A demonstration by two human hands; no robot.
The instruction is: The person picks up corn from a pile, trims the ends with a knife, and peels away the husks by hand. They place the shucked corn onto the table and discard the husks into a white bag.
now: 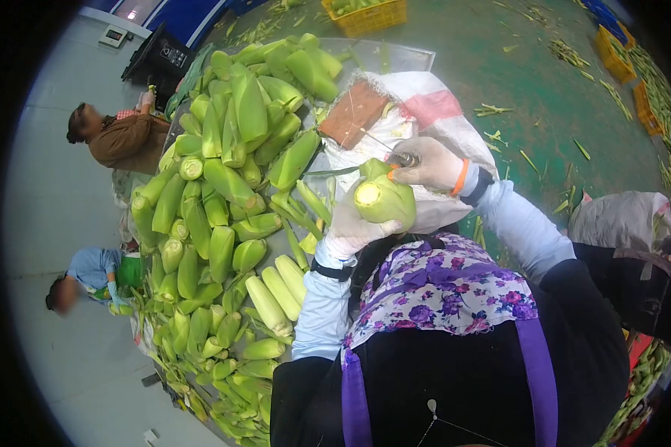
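Observation:
My gloved left hand (354, 227) is closed around a green-husked corn ear (395, 205), its pale cut end turned up toward me. My gloved right hand (434, 165), with an orange band at the wrist, is closed on the dark handle of a knife (402, 159) beside the ear. A thin blade seems to point up and left from that handle. Some fingers touch the loosened husk at the top of the ear. Just beyond the hands, a reddish-brown brick (356, 113) lies on a white woven sack (417, 93). Several paler stripped ears (270, 304) lie left of my left arm.
A big heap of green corn ears (224, 149) covers the table to my left. Two people, one in a brown jacket (130, 141) and one in blue (97, 268), are across it. Yellow crates (369, 16) and husk scraps (492, 110) lie on the green floor.

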